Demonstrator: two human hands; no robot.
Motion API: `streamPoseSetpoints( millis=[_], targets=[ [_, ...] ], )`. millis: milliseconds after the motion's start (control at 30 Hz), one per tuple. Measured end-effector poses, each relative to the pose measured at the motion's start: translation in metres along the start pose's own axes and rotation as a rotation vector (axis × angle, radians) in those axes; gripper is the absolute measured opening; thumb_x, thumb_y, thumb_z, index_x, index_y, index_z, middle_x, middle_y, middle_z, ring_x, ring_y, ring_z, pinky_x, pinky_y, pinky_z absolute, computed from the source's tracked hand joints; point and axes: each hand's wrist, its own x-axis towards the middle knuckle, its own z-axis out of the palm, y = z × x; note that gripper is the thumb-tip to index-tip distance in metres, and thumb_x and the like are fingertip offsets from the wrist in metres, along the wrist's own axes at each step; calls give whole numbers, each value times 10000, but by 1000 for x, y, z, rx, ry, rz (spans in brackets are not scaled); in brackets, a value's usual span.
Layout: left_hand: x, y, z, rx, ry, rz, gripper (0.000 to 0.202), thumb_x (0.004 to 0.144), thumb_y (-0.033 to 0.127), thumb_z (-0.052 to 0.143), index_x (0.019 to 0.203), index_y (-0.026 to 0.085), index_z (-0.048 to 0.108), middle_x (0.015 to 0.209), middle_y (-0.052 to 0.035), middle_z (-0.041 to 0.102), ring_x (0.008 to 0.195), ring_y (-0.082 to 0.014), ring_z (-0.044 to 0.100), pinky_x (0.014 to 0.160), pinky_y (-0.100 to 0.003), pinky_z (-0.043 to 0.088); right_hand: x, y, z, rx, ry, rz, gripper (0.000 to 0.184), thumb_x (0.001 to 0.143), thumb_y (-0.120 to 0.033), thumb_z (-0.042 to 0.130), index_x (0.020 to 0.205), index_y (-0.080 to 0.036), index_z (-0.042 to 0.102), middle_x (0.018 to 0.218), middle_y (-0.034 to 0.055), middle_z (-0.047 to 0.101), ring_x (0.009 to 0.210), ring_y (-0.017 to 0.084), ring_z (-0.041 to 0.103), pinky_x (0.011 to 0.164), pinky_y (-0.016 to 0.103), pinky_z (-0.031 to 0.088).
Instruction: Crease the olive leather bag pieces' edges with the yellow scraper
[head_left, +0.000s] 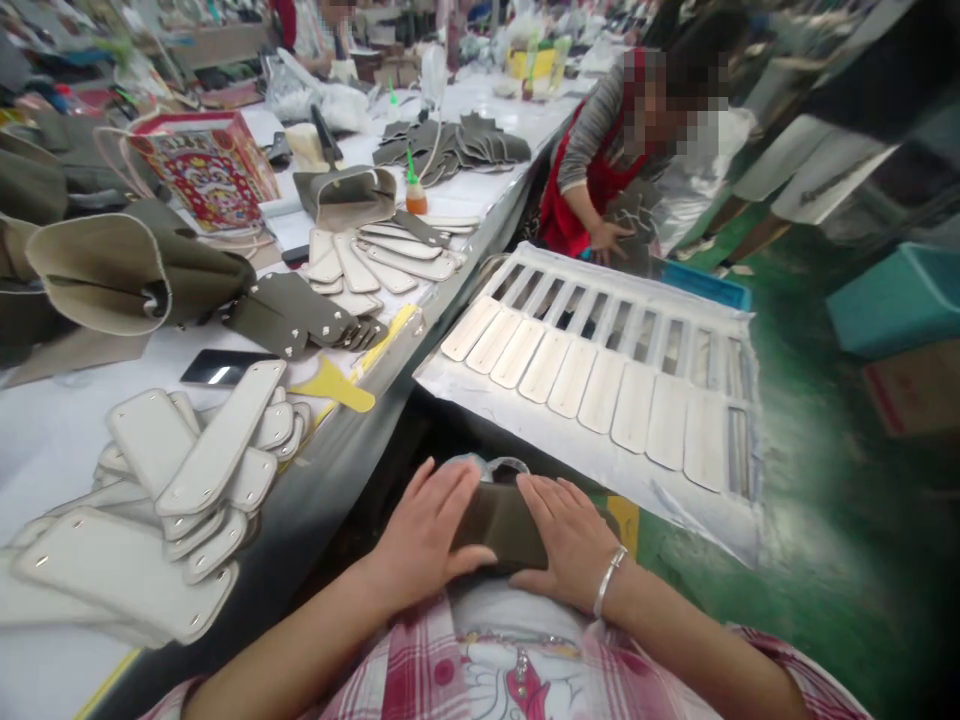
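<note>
Close to my lap lies an olive-green leather-like panel [501,522], its broad face turned up. My left hand [429,525] grips its left end, fingers extended over it and thumb along the near edge. On the opposite end my right hand [564,540], with a bracelet at the wrist, holds it the same way. The panel's outer ends are partly covered by my hands. Just beyond it shows a clear, ring-like edge [508,466] that I cannot identify. A tray-like white board [517,420] with a row of pale rounded strips [585,390] stands ahead to the right.
Left, a worktable [45,410] bears stacked white strips with metal studs [217,440], a phone [225,367], olive pieces [292,315], a yellow scraper-shaped piece [334,385] and a red bag [210,170]. A co-worker in a red apron [562,205] bends beyond the board. Right stands a teal bin [892,300].
</note>
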Motion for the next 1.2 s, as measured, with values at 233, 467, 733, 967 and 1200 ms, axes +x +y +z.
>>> streamPoseSetpoints(
  millis=[233, 467, 733, 967, 1200],
  targets=[
    [35, 21, 20, 192, -337, 105, 898, 627, 582, 577, 1324, 75, 327, 1304, -227, 418, 1150, -379, 383, 966, -517, 211, -21, 19, 3, -1, -1, 47, 964, 615, -640, 577, 1338, -54, 323, 1332, 173, 392, 1198, 313, 324, 1022, 464, 194],
    [45, 28, 12, 279, -343, 62, 667, 711, 525, 506, 1228, 110, 436, 1148, -170, 533, 1029, -326, 458, 918, -459, 272, -16, 25, 3, 89, 29, 49, 902, 654, -599, 557, 1337, -58, 324, 1281, 179, 436, 1146, 320, 368, 998, 482, 221],
    [42, 35, -1, 195, -349, 103, 905, 626, 732, 483, 1294, 135, 356, 1260, -138, 470, 1116, -290, 426, 965, -426, 273, -7, 37, -35, 373, 97, 164, 604, 865, -453, 315, 1324, -60, 307, 1266, 166, 466, 1164, 231, 423, 986, 406, 329],
    [45, 38, 13, 143, -299, 155, 945, 533, 658, 635, 1272, 139, 358, 1274, -135, 454, 1122, -293, 424, 967, -427, 273, -29, 45, -42, 201, -32, 60, 897, 621, -587, 622, 1293, -50, 368, 1273, 195, 444, 1170, 302, 400, 988, 445, 310],
    [50, 43, 19, 124, -280, 95, 738, 533, 544, 668, 1122, 158, 446, 1121, -104, 531, 1021, -274, 479, 905, -412, 324, -38, 40, -9, 139, 10, 36, 833, 562, -571, 663, 1210, -82, 475, 1185, 160, 505, 1082, 287, 432, 960, 428, 293]
  ],
)
